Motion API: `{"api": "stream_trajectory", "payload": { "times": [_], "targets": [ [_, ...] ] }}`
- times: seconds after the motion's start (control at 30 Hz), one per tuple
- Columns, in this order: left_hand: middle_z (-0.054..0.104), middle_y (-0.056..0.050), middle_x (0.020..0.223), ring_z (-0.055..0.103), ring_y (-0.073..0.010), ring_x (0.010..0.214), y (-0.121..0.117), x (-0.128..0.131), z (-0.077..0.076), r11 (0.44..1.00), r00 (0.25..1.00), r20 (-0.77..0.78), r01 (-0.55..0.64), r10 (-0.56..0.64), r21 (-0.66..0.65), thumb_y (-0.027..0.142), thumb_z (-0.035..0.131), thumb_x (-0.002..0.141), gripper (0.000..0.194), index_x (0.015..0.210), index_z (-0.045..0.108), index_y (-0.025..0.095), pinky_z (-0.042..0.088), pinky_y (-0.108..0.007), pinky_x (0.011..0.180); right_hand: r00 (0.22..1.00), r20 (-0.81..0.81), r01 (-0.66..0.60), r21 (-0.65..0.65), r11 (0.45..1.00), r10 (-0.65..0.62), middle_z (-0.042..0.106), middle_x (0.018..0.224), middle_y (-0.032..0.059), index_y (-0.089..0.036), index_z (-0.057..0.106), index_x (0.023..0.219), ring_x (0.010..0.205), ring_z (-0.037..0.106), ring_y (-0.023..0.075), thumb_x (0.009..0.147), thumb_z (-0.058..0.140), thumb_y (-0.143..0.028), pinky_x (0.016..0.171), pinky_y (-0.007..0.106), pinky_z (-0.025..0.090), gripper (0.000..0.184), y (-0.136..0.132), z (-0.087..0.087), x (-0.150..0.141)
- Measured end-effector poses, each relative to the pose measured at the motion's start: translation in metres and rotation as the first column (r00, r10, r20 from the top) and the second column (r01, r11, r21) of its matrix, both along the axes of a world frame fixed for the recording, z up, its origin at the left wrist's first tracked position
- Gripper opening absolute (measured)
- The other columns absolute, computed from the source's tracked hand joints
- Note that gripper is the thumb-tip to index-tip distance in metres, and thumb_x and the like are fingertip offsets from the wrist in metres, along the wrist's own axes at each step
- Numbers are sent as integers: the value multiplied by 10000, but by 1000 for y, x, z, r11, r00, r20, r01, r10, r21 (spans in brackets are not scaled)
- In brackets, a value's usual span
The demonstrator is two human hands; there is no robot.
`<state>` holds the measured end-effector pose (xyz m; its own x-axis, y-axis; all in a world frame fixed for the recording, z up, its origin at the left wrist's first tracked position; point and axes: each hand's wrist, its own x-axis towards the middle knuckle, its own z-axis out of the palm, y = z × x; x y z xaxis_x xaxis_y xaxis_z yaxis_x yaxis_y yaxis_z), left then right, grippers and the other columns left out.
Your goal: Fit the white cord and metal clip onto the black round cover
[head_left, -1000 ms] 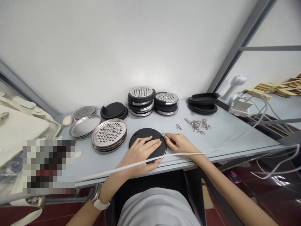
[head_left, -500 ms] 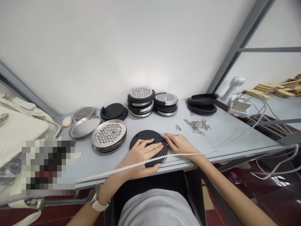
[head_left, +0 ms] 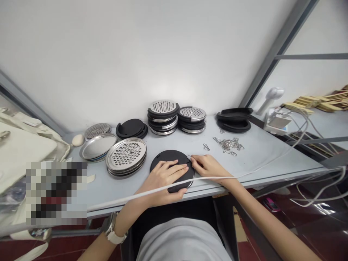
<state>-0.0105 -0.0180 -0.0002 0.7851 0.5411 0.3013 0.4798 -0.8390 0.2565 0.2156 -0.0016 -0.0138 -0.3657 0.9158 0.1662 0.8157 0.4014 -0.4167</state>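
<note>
A round black disc [head_left: 165, 158] lies flat on the grey table [head_left: 261, 152] at its near edge. My left hand [head_left: 163, 177] presses on the disc, fingers stretched flat and thumb hooked round its near rim. My right hand [head_left: 208, 166] is at the disc's right edge, fingertips pinched on a small metal wire clip [head_left: 189, 157] against the rim. A white cable [head_left: 217, 178] runs across both wrists.
Stacks of perforated steel discs [head_left: 125, 155], a plain steel plate [head_left: 98, 145], black rings [head_left: 132, 128], assembled stacks [head_left: 163, 116] [head_left: 191, 119] and black lids [head_left: 234, 119] line the back. Loose metal clips [head_left: 228, 144] lie right of centre. Cream bags [head_left: 24, 145] sit left, chargers [head_left: 277, 121] right.
Almost nothing has moved. The disc has shifted a little under my left hand, and my right fingertips have stayed at its right rim with the clip.
</note>
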Motion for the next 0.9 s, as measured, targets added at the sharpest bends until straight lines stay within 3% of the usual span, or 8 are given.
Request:
{"api": "stream_trajectory", "payload": {
  "times": [0.9],
  "targets": [
    [481, -34, 1360, 365, -260, 1284, -1, 1, 0, 1000, 1000, -8, -15, 15, 17, 358, 523, 866, 563, 1396, 365, 256, 306, -423, 1028, 1000, 20, 4, 8, 1000, -4, 570, 564, 8, -183, 539, 680, 475, 445, 108, 905, 350, -237, 534, 227, 267, 299, 1, -2, 0]
  ]
}}
